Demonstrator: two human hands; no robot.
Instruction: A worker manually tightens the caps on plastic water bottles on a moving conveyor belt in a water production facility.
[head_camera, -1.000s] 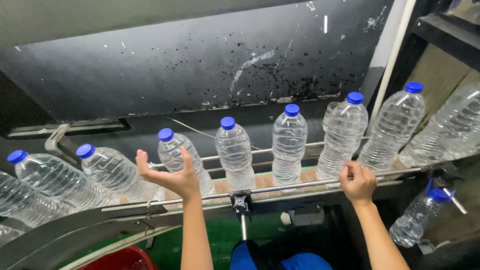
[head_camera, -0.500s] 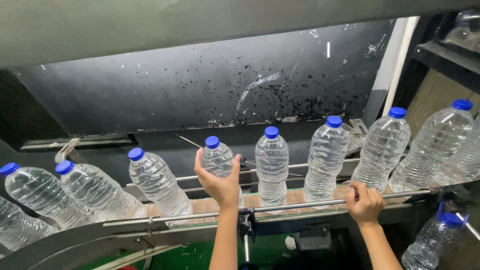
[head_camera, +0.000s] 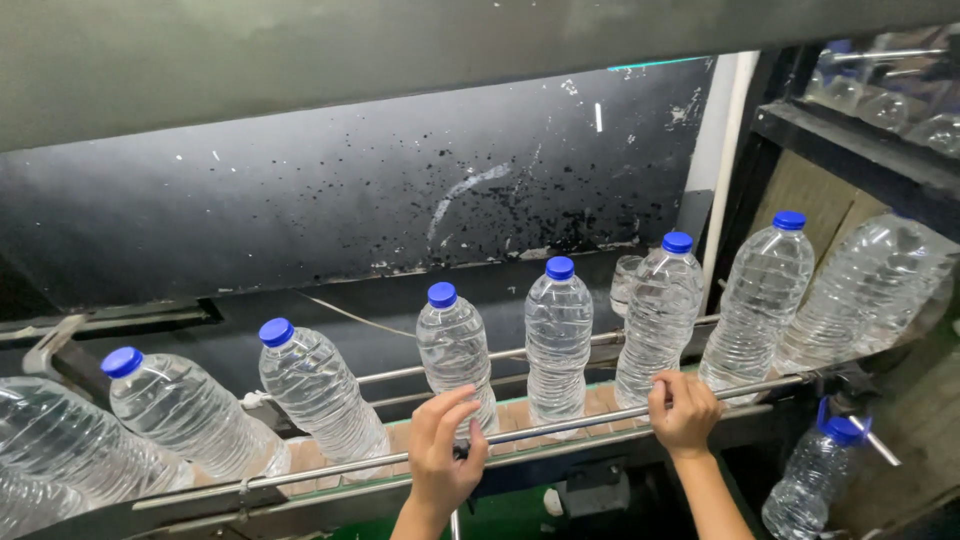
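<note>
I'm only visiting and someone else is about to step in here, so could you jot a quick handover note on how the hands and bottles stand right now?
Left hand: open, fingers resting against the base of a clear blue-capped bottle at the front guide rail.
Right hand: curled over that same rail, below another bottle.
Bottles: a single row stands upright on the conveyor between the rails; one separate bottle sits lower right, off the line.
Done: none lifted from the row.
Left: every bottle on the belt.

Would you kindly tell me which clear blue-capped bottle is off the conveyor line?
The clear plastic blue-capped bottle at lower right: it sits below the metal guide rail, tilted, while the others stand in the row.
</note>
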